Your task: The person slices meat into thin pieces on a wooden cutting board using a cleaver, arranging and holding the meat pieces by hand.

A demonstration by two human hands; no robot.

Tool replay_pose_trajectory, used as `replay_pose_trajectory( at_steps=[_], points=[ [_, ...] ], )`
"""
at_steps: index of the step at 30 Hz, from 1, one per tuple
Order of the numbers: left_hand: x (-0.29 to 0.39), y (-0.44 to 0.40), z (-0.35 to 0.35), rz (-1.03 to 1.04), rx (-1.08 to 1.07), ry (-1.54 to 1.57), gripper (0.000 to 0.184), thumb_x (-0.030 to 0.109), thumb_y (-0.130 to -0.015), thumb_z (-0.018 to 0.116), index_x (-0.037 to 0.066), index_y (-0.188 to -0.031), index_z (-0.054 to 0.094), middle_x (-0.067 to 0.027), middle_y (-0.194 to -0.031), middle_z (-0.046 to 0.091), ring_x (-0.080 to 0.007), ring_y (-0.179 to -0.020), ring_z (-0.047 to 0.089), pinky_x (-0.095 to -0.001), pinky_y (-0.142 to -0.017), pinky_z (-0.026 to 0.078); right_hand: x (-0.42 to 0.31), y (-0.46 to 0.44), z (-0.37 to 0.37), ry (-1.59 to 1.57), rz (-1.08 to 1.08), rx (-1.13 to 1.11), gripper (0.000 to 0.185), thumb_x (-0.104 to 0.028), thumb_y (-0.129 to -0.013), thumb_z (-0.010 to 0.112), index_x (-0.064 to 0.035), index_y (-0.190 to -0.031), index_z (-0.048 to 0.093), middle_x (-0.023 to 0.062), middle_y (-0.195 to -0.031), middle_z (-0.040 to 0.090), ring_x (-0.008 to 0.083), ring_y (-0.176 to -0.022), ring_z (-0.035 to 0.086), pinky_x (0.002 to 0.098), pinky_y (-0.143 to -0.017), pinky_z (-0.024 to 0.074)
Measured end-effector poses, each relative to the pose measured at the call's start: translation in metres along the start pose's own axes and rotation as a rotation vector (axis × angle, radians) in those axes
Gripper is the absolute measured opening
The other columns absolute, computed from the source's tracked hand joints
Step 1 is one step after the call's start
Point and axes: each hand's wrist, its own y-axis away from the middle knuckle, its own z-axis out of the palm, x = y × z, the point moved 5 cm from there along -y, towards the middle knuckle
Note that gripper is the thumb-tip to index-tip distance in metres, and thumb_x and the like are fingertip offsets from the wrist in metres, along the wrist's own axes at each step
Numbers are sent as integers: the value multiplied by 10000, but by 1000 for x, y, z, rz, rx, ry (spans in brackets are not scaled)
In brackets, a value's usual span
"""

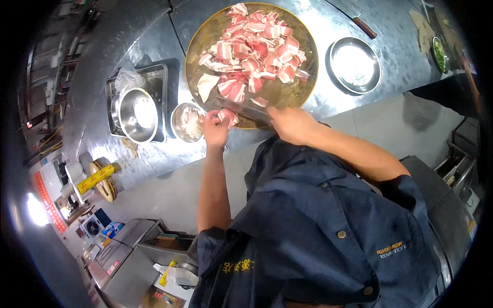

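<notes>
A round chopping board (303, 36) with a yellow rim carries a heap of sliced streaky pork (259, 49). My right hand (292, 124) is closed round the handle end of a kitchen knife (244, 109), its blade pointing left across the board's near edge. At the blade's left end, my left hand (215, 128) has its fingers curled on a piece of pork (229, 117). A pale flat piece (207, 86), perhaps fat or skin, lies above that hand. Close to its left stands a small metal bowl (181, 123) with pale scraps inside.
On the left, a dark tray (163, 102) holds a metal bowl (137, 115) and a clear plastic bag (129, 79). A round metal dish (354, 65) sits right of the board. Further off are a wooden handle (364, 27) and a container of chopped greens (439, 54).
</notes>
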Motion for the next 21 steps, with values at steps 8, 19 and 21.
replay_pose_trajectory(
  at_steps=[8,19,21],
  points=[
    [-37,-14,-12,32,-139,103,443,76,-947,783,39,-1322,550,-115,-988,750,-142,-820,683,-289,-673,532,-14,-6,49,114,106,20,218,-125,-977,576,0,-1146,521,275,-823,725,483,-814,736,590,-734,578],
    [26,-9,-16,603,-195,-257,543,82,-879,823,47,-1367,584,-169,-1352,588,-330,-1191,651,-410,-1007,558,-11,23,20,167,236,254,206,-226,-1051,592,-42,-1107,519,258,-777,698,494,-769,701,599,-692,538],
    [41,-3,-11,812,-58,-573,620,185,-770,907,43,-1303,624,-193,-1331,531,-431,-1165,609,-506,-967,553,-12,23,12,209,283,228,190,-221,-1059,567,-42,-1094,516,258,-776,700,490,-763,702,601,-695,537]
  ],
)
